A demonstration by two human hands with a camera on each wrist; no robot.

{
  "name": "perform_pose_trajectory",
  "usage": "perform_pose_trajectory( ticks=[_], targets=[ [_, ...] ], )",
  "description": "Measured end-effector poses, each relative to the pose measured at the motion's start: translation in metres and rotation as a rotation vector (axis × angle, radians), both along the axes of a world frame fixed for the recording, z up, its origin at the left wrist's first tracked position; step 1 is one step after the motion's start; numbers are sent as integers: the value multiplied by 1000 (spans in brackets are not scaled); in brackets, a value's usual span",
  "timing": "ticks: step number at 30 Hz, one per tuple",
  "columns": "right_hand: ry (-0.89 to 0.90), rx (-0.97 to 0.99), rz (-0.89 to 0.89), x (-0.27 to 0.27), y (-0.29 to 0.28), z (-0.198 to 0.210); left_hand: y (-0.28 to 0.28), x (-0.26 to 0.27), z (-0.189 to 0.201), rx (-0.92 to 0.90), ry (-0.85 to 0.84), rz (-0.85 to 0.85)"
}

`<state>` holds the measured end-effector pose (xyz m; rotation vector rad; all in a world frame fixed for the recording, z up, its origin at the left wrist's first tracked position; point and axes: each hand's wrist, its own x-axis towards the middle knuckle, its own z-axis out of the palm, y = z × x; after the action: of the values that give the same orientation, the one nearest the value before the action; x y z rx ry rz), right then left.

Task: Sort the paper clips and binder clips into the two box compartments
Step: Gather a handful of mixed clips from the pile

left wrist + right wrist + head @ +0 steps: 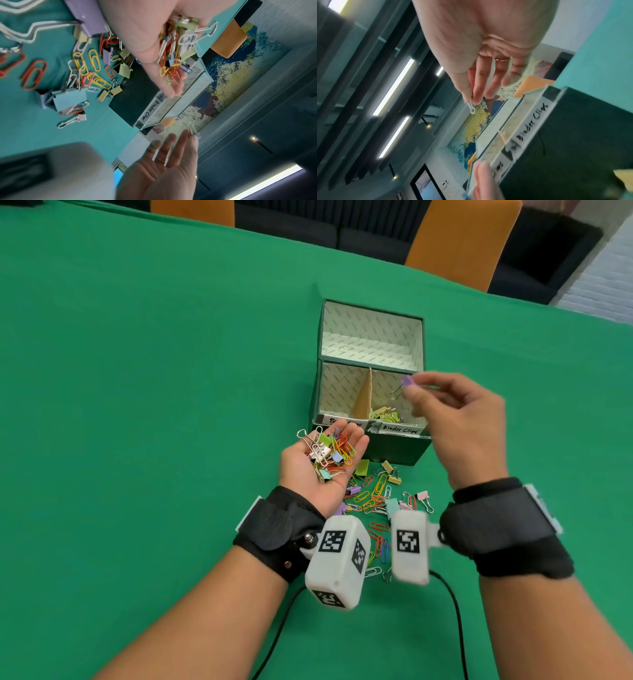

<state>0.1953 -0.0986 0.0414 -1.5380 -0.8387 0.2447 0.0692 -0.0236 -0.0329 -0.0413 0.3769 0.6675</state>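
Note:
My left hand (325,448) lies palm up in front of the box, carrying a heap of mixed clips (330,451) on its relaxed fingers; the left wrist view shows the same heap (171,54). My right hand (411,388) pinches a purple binder clip (407,381) by thumb and forefinger above the right compartment (394,392), labelled "Binder Clips" (400,429). Several yellow-green binder clips (385,415) lie in that compartment. The left compartment (339,392) shows no clips. In the right wrist view the clip's wire handle (471,106) hangs from my fingertips.
More paper clips and binder clips (376,494) are scattered on the green cloth between my wrists and the dark green box (394,450). A cardboard divider (364,398) splits the front half; a rear section (370,344) lies behind. Orange chairs stand beyond the table's far edge.

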Motion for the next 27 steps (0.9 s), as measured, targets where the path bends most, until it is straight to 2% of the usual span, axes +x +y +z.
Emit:
perform_pose_trajectory(
  ticks=[4,6,9,10,12,15,20,24,27],
  targets=[
    [-156,1,-174,26,13,2,0,0,1,-9,-5,-6],
    [-244,-140,-184,33,16,-7,0,0,2,-9,-3,-10],
    [-403,-511,-126,31,12,-15,-1,0,2,-9,1,-16],
    [-451,-545,-132,27,11,-14,0,0,2,-7,2,-15],
    [-498,-476,-126,15,11,-6,0,1,1,-14,1,-8],
    [-549,-414,62,-10,17,8,0,3,1,-5,45,-2],
    [-764,-598,428,-46,27,12,-5,5,5,53,167,13],
    [-945,-755,505,-53,37,6,-6,5,3,-2,203,32],
    [-927,-736,498,-53,38,7,-5,5,2,21,210,36]
  ],
)
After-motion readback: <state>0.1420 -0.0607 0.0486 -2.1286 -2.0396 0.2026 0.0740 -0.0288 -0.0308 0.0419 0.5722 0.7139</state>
